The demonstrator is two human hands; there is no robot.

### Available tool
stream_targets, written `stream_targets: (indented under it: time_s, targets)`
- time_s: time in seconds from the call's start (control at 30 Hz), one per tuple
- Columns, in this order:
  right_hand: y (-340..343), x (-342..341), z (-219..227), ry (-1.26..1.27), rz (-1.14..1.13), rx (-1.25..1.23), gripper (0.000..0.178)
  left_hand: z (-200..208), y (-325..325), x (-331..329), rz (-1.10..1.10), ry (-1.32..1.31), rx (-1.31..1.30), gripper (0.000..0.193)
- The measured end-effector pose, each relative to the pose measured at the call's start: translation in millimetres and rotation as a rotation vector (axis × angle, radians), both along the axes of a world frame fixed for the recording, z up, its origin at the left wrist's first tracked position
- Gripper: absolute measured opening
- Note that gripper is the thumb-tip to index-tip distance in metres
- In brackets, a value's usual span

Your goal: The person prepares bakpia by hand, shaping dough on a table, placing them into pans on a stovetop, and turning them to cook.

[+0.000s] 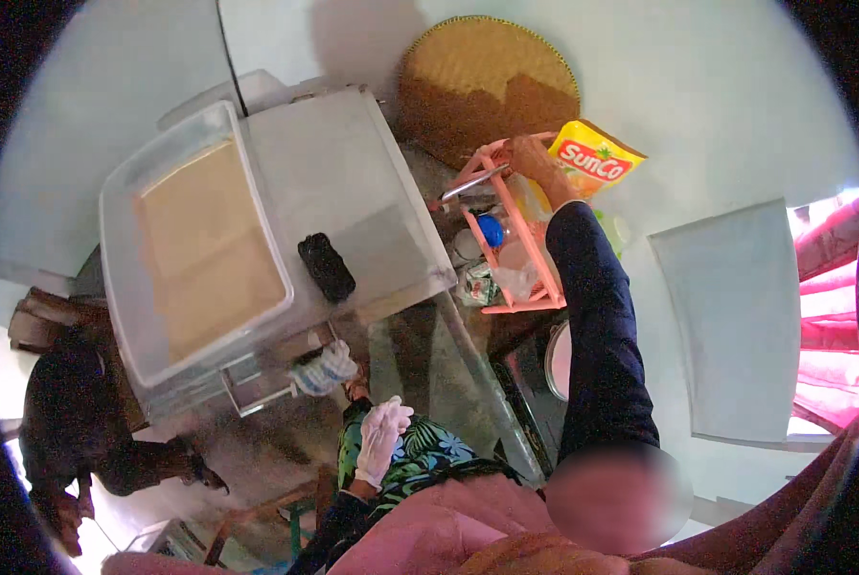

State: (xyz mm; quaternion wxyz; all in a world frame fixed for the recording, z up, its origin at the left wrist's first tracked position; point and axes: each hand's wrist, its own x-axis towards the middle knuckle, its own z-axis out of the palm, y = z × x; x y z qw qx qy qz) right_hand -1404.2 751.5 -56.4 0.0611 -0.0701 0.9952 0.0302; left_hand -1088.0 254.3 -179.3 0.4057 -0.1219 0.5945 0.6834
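Note:
My right hand [537,171], bare below a dark sleeve, reaches far forward to a pink plastic rack [541,271]. Its fingers curl at the rack's top, beside a yellow pouch [594,161]. Close to the fingertips lies a slim silver tool [474,182]; what the fingers grip is hidden. Inside the rack are a blue-capped container [490,230] and small packets [480,286]. My left hand [383,439] wears a thin whitish glove and hovers over my patterned lap [429,455]. Its fingers are bunched, and I cannot see whether they hold anything.
A clear plastic tub [274,259] of beige, smooth-topped contents stands at left on a grey metal surface [329,158]. A black oblong item [326,266] lies beside it. A striped cloth [325,369] hangs on the front handle. A round woven tray [487,72] leans against the wall.

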Motion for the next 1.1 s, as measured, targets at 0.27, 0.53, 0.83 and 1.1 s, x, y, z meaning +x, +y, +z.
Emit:
stream_targets:
  time_s: [0.27,0.53,0.83,1.1]
  targets:
    - [7.9,-28.8,-47.9,0.098,0.063,0.116,0.019,-1.7,-1.3,-46.8,-0.073,-0.121,-0.007,0.037]
    - [2.5,-26.3,-60.5,0.125,0.031,0.347,0.02,-33.2,-4.4,-50.7,-0.193,-0.037,0.012,0.04]
    - [33.9,-23.6,-84.9,0.077,0.039,0.242,0.02,-20.3,-5.1,-60.4,-0.13,-0.108,-0.093,0.042]
    - [65.5,-25.1,-102.8,0.008,0.025,0.274,0.02,-18.4,8.0,-53.6,-0.218,-0.129,-0.036,0.044]
